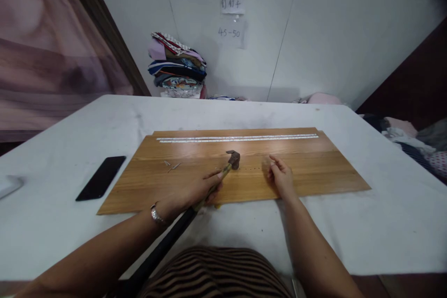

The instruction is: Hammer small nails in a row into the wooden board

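Observation:
My left hand [204, 187] is wrapped round the handle of a claw hammer [234, 160], just behind its head. The rusty head is at the middle of a wood-grain board [307, 170], its face pointing down and its claw to the left. A row of small dark dots runs rightward from the head; nail heads or holes, I cannot tell which. Near the right end of that row hovers my right hand [282, 178], loosely curled, fingers apart and slightly blurred, with nothing visible in it. Several loose nails [172, 166] lie on the board's left part.
Two white measuring strips [237, 139] run along the board's far side. A black phone [101, 178] lies left of the board on the white-covered table [384, 223]. Folded clothes [178, 67] are stacked against the wall, below handwritten paper signs [232, 5].

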The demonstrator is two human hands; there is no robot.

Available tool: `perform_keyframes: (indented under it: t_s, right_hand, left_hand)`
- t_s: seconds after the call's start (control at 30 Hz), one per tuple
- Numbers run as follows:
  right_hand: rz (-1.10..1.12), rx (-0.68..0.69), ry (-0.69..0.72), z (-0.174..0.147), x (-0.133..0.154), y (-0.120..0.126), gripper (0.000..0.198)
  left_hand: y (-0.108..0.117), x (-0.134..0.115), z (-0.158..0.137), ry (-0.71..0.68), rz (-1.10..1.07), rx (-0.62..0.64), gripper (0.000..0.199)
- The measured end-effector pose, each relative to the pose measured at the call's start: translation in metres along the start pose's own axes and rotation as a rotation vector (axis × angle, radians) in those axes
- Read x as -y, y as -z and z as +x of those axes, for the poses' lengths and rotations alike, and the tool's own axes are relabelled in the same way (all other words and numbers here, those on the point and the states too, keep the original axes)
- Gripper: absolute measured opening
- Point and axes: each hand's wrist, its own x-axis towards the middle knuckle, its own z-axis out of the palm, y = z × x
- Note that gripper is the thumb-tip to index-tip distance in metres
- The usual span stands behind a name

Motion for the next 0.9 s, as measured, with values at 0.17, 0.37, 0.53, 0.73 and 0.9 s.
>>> perform_keyframes:
  t_s: [0.17,0.37,0.53,0.73,0.9]
  right_hand:
    - [0.000,-0.002,-0.011,-0.001,-0.001,0.000,0.045]
    - [-0.031,0.003,0.004,-0.002,0.000,-0.001,0.042]
    - [-0.046,0.004,0.023,-0.003,0.000,-0.001,0.040]
    - [-0.043,-0.006,0.011,-0.003,-0.003,-0.001,0.044]
    - [-0.051,0.005,0.016,-0.002,-0.004,-0.001,0.044]
  left_hand:
    - [0.004,0.007,0.002,0.013,0.026,-0.020,0.037]
    - [0.002,0.005,0.002,-0.014,0.033,-0.022,0.036]
    - [0.003,0.004,0.002,0.000,0.036,-0.017,0.039]
    - [0.006,0.009,0.006,0.037,0.067,0.003,0.042]
    - [0.012,0.019,0.008,0.042,0.079,0.008,0.049]
